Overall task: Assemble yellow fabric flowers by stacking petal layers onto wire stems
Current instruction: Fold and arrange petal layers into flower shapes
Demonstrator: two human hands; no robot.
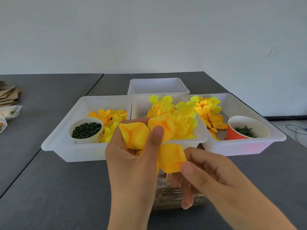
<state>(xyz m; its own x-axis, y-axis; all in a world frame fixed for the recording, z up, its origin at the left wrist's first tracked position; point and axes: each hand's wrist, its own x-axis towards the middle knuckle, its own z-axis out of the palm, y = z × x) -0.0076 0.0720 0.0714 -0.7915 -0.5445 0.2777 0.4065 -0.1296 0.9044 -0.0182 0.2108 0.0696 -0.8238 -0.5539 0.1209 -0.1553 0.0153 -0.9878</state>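
My left hand [132, 156] gripped a cupped, folded yellow petal layer [134, 136]; my right hand [207, 176] pinched a second, flatter orange-yellow layer [171, 157] just below it.

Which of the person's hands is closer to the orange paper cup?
Right. The right hand is below and left of the orange cup, outside its tray; the left hand, gripping yellow petals, is farther left.

Left hand [132, 156] and right hand [204, 173] bare; forearms uncovered, no sleeves, short trimmed nails
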